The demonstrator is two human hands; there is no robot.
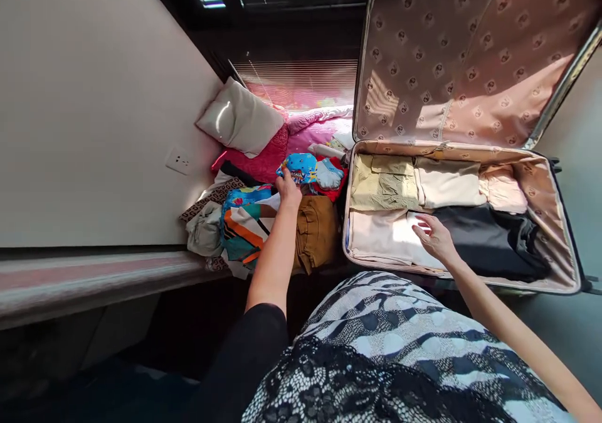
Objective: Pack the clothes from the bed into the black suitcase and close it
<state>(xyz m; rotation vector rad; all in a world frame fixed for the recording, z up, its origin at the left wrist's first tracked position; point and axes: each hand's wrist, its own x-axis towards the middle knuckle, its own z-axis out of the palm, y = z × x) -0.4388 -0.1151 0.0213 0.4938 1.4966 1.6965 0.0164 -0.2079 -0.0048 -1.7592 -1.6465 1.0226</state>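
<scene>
My left hand (288,189) reaches out to the pile of clothes and has its fingers closed on the edge of a folded blue garment with a cartoon print (303,164). A light-blue bundle (329,175) and a red cloth (341,187) lie just right of it. My right hand (435,240) is held over the open suitcase (346,238), fingers apart and holding nothing. Below and beside it are folded pale clothes (380,238) and a black garment (484,241). Khaki trousers (392,184), a cream garment (451,183) and a peach cloth (504,189) fill the suitcase's back row.
Brown trousers (317,231), a multicoloured garment (249,228) and grey cloth (205,230) are heaped at the left. Behind them lie a white pillow (242,118) and pink bedding (310,131). The raised suitcase lid (437,65) stands at the back right, and a wall (94,109) bounds the left.
</scene>
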